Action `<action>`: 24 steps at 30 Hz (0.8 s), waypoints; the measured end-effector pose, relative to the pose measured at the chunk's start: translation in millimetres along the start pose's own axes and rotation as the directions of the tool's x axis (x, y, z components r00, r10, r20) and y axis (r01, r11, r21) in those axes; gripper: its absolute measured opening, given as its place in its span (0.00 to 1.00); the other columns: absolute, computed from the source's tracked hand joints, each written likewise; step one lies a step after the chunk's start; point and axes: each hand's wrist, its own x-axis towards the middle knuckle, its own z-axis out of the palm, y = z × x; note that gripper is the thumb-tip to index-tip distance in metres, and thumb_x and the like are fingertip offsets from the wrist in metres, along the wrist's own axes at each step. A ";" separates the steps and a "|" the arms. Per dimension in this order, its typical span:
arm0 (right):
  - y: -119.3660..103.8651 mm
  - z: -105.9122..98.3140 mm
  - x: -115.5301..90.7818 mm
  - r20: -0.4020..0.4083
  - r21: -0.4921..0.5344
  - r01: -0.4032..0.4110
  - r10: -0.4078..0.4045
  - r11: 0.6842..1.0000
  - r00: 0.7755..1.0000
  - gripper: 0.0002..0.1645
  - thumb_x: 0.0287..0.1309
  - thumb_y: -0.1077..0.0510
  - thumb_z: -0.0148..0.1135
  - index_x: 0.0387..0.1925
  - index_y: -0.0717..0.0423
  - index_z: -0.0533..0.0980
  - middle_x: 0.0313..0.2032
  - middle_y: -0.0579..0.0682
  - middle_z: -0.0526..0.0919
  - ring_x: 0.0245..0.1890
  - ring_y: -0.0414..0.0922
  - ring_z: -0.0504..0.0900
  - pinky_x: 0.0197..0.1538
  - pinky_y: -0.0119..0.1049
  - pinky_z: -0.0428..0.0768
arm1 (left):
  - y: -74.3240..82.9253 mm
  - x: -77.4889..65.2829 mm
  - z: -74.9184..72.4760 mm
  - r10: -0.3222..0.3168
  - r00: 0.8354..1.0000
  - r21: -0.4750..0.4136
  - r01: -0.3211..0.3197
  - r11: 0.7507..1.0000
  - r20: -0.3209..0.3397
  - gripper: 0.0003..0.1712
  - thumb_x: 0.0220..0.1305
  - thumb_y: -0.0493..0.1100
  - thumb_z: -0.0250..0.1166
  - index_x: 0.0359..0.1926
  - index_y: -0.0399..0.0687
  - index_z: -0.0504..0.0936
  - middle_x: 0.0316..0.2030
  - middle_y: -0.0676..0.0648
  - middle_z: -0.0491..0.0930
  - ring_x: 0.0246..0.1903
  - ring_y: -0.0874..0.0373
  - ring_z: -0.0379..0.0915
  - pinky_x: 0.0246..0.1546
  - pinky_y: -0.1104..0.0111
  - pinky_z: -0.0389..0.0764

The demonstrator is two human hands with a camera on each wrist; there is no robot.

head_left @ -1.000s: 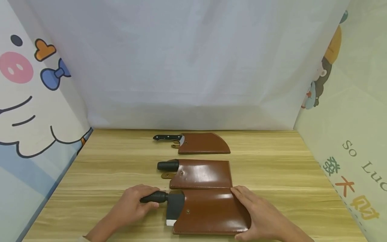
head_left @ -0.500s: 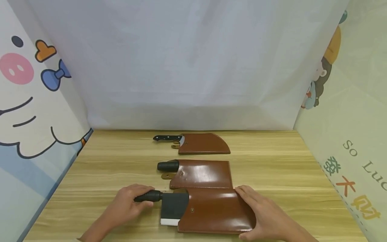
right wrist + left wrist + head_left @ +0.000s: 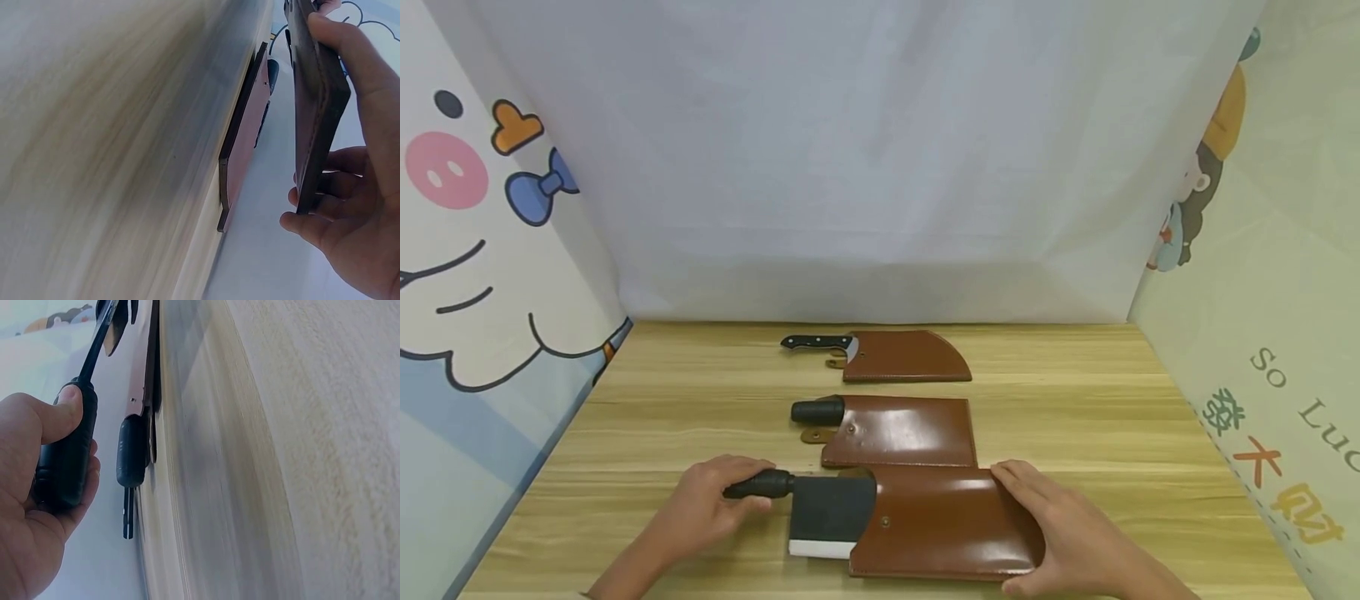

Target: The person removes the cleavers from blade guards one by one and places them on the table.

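Observation:
My left hand [image 3: 706, 504] grips the black handle of a cleaver [image 3: 831, 510], with the thumb along the handle [image 3: 70, 453] in the left wrist view. Part of the dark blade shows, with a pale strip along its lower edge; the rest is inside a brown leather sheath [image 3: 958, 525]. At the sheath's right end, my right hand [image 3: 1067, 533] holds it between thumb and fingers. The right wrist view shows that sheath [image 3: 322, 103] raised off the table, its stitched edge towards the palm.
Behind them on the wooden table [image 3: 1075, 400] lie a second sheathed knife [image 3: 910, 429] with a black handle and a third [image 3: 902, 356] with a riveted handle. A white cloth [image 3: 880, 167] hangs at the back. Printed cloths flank both sides.
The cleaver has moved left with my left hand, so more blade shows. The sheath and my right hand have shifted slightly right. The two knives behind have stayed put.

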 end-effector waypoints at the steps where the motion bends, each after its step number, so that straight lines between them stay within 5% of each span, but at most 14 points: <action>1: 0.0 -0.2 -0.1 0.000 0.001 -0.003 0.003 1.000 1.000 0.76 0.28 0.21 0.79 0.73 0.59 0.65 0.68 0.58 0.73 0.62 0.55 0.79 0.54 0.54 0.82 | -0.6 -0.1 -0.1 -0.005 1.000 -0.001 0.005 1.000 -0.002 0.24 0.51 0.46 0.81 0.50 0.47 0.90 0.46 0.52 0.88 0.45 0.56 0.85 0.44 0.58 0.85; 24: 12.2 -8.2 -6.3 -0.024 -0.021 -0.003 0.003 1.000 1.000 0.76 0.26 0.24 0.82 0.74 0.58 0.65 0.69 0.59 0.73 0.62 0.57 0.79 0.55 0.55 0.82 | -15.1 -7.3 -8.1 -0.033 0.999 0.011 0.033 0.999 -0.010 0.23 0.55 0.49 0.79 0.51 0.46 0.89 0.47 0.51 0.88 0.46 0.51 0.86 0.46 0.55 0.85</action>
